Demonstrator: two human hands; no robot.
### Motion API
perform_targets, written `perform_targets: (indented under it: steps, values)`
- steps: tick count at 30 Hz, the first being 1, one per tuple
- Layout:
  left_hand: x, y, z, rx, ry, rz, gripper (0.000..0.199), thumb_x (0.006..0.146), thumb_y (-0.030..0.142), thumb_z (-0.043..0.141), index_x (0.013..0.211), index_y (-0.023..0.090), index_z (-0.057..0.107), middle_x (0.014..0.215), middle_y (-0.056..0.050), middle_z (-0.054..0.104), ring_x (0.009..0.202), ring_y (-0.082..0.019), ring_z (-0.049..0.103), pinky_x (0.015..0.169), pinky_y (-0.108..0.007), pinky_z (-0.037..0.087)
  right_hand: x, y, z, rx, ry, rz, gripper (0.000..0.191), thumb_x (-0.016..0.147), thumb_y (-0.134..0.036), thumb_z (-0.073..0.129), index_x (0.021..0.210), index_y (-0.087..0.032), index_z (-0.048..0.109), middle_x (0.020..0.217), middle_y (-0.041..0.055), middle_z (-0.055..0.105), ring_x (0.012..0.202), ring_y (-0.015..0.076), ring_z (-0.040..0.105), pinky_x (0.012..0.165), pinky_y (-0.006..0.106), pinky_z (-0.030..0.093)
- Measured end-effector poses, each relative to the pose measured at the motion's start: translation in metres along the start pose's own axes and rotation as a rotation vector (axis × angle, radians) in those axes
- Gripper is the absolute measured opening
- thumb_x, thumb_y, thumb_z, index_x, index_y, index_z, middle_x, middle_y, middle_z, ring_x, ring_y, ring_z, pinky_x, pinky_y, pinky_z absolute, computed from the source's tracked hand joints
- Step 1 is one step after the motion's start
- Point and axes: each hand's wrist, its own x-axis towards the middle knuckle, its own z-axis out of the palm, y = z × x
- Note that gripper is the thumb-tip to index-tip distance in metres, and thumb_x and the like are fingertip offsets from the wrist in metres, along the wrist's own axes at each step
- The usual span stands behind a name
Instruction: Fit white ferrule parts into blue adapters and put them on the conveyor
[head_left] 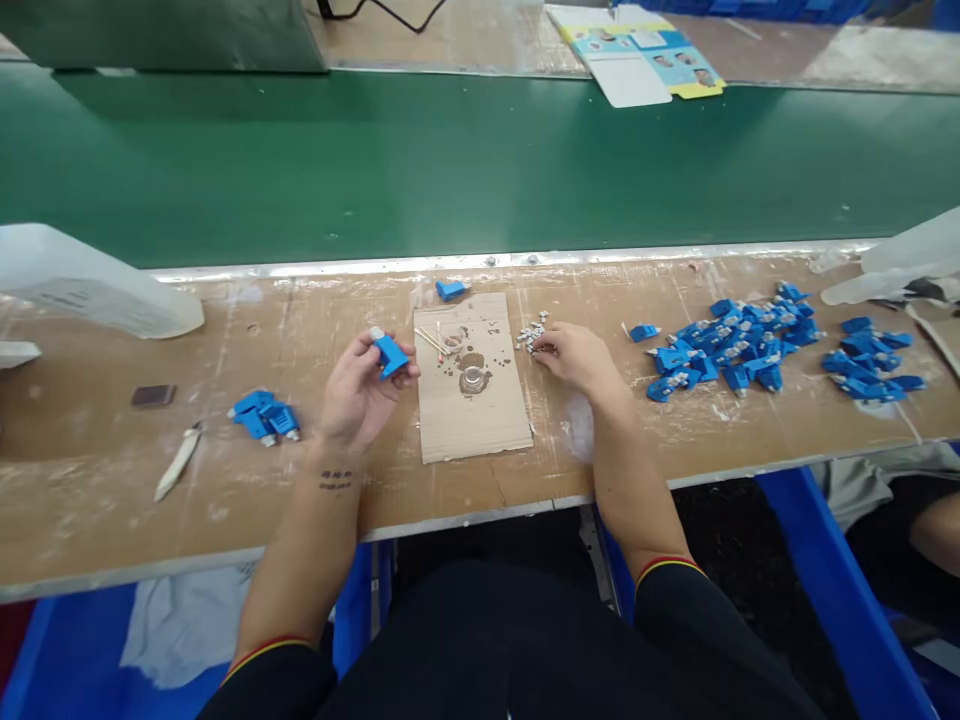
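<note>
My left hand (365, 390) holds a blue plastic part (391, 356) with a pale tip, left of a cardboard sheet (476, 430). My right hand (574, 355) is closed at a small pile of grey-white pieces (532, 331) just right of the sheet; what its fingertips hold, if anything, is too small to make out. On the cardboard lie a small round clear dish (472, 379) in a dark wet stain and some thin sticks (431, 342). A single blue part (451, 290) rests at the sheet's top edge.
Several blue parts (262, 416) lie at the left, near a white-handled tool (180, 462) and a dark block (153, 396). A large blue heap (739, 342) and a smaller one (870, 360) are at the right. A green belt (450, 165) runs behind; a person's leg shows far right.
</note>
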Motion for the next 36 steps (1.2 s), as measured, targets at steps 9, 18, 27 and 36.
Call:
perform_targets:
  steps: [9,18,27,36]
  values:
    - [0.000,0.014,0.025,-0.035,0.249,-0.010,0.019,0.050,0.022,0.075,0.067,0.022,0.066,0.067,0.001,0.066,0.063,-0.015,0.060,0.044,-0.025,0.049,0.001,-0.011,-0.002,0.023,0.025,-0.004,0.018,0.101,-0.016,0.063,0.093,-0.018,0.079,0.116,0.0109,0.081,0.114,0.0273,0.073,0.092,0.036,0.058]
    - [-0.021,0.017,0.064,0.156,0.169,0.008,0.024,0.040,0.023,0.083,0.056,0.024,0.065,0.045,0.004,0.047,0.043,-0.010,0.037,0.040,-0.024,0.030,-0.023,-0.062,-0.012,0.281,0.209,-0.457,0.013,0.107,-0.021,0.062,0.113,-0.018,0.073,0.118,0.0030,0.082,0.111,0.0097,0.075,0.106,0.019,0.057]
    - [-0.039,-0.020,0.051,0.298,0.005,0.140,0.043,0.067,0.055,0.094,0.072,0.017,0.074,0.048,0.001,0.057,0.043,-0.009,0.047,0.043,-0.021,0.038,-0.041,-0.086,0.026,0.385,0.692,-0.854,0.022,0.109,-0.020,0.055,0.129,-0.017,0.064,0.101,0.0048,0.084,0.093,0.0145,0.081,0.088,0.028,0.068]
    - [-0.037,-0.015,0.053,0.335,-0.116,0.071,0.043,0.074,0.054,0.091,0.074,0.016,0.072,0.053,0.002,0.056,0.048,-0.008,0.045,0.048,-0.021,0.036,-0.036,-0.090,0.026,0.390,0.862,-0.870,0.044,0.100,-0.012,0.070,0.141,-0.020,0.057,0.094,0.0034,0.084,0.083,0.0168,0.082,0.076,0.028,0.070]
